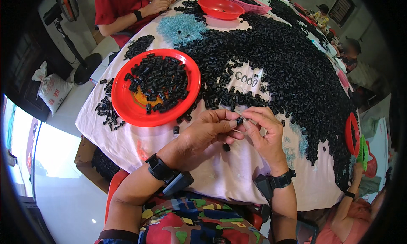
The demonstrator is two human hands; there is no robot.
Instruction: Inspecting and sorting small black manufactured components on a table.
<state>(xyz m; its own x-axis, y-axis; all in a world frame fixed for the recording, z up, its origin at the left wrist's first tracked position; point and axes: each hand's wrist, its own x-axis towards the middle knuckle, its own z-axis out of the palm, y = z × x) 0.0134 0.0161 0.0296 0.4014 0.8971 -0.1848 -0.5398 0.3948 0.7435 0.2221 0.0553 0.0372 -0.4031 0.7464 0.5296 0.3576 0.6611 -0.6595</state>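
My left hand (212,127) and my right hand (265,131) meet above the near part of the pale tablecloth, fingertips pinched together. Between them is a small black cylindrical plastic part (240,120), partly covered by the fingers. Below the hands, a loose black part (226,147) rests on the cloth, and another black part (176,129) lies left of my left hand. A red plate (123,112) heaped with black parts (161,80) stands to the left. Beyond my hands spreads a broad pile of similar black parts (271,49).
Clear bluish small pieces (180,28) lie in a heap at the far left. A red basin (220,8) and a pink basket (250,5) stand at the back. Co-workers sit around the table, one in a red shirt (121,8). A cardboard box (89,163) stands below the left edge.
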